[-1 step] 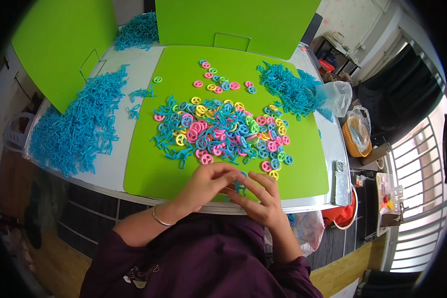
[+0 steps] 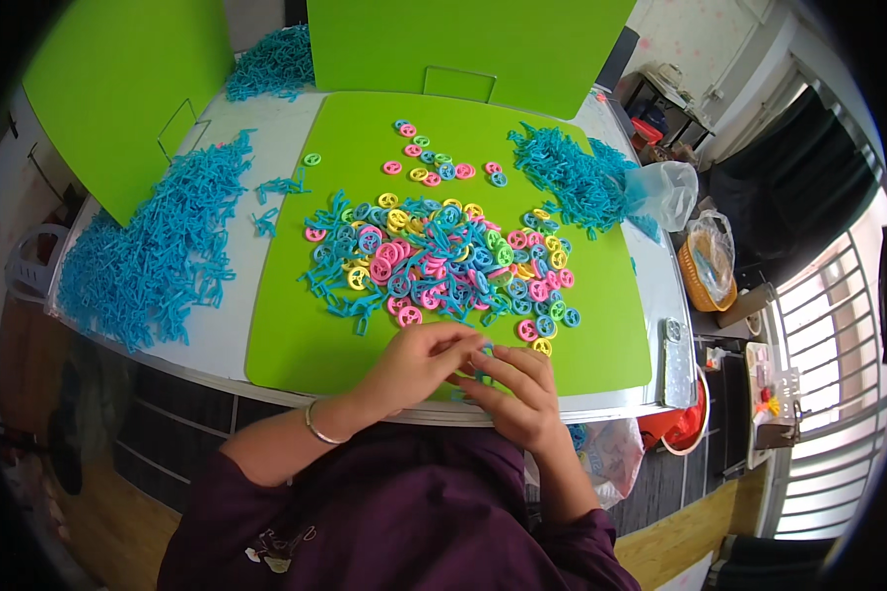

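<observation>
Both of my hands meet at the near edge of a green board (image 2: 296,360). Thumb and fingertips of my left hand (image 2: 414,362) are pinched together around a small blue plastic piece (image 2: 488,349), mostly covered by fingers. My right hand (image 2: 520,392) closes on it from the other side, its fingers curled. A bit of teal plastic shows below, between the hands. Just beyond them spreads a heap of small spoked wheels (image 2: 392,254) in pink, yellow, blue and green, mixed with teal forked plastic pieces (image 2: 443,236).
Large piles of teal pieces lie at the left (image 2: 153,246), the far left corner (image 2: 271,64) and the right, where a clear plastic container (image 2: 665,192) lies tipped. Green panels (image 2: 463,44) stand behind. A phone (image 2: 677,364) rests at the right edge, with a wicker basket (image 2: 708,266) beyond.
My fingers have shifted slightly around the blue piece, and the left fingertips sit a little farther right. The teal part between my hands is more covered. The heaps look the same.
</observation>
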The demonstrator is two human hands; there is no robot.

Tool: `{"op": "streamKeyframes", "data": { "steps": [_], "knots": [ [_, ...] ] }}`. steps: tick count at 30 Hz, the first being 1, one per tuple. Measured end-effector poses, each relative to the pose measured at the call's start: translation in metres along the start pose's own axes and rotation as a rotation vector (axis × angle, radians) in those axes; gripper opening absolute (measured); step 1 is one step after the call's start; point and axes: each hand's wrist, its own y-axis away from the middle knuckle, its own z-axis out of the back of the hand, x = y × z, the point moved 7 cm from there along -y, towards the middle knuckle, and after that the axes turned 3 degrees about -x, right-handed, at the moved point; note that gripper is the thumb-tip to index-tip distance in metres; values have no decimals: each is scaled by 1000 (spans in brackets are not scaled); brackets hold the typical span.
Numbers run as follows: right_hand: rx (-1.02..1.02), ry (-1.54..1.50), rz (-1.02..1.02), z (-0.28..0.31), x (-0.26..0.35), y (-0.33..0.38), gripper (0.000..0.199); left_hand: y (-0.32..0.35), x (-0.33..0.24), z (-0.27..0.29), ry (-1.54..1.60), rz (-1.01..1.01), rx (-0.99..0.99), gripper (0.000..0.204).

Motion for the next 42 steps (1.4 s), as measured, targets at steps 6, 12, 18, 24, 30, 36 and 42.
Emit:
{"op": "streamKeyframes", "data": {
  "steps": [6, 12, 18, 24, 30, 36, 42],
  "knots": [
    [-312, -704, -832, 2, -42, 34, 20, -59, -55, -35, -1206, -930, -198, 22],
    [-272, -894, -1029, -9, -76, 54, 17, -89, -43, -41, -1436, -903, -101, 17],
    [-465, -1016, -1166, -9, -89, 47, 13, -47, -82, -11, -860, -629, -172, 11],
    [-376, -1532, -1292, -59, -62, 39, 10, 7, -8, 10, -10, -192, -112, 15],
    [-335, -1595, -1324, -85, -49, 37, 11, 25, 1, 18, -9, -282, -241, 17],
    [-274, -1632, -1318, -84, -38, 36, 13, 40, -16, 14, -336, -549, -353, 16],
    [-324, -1492, -1213, -85, -32, 32, 12, 36, -4, 21, -124, -400, -372, 12]
  ]
}}
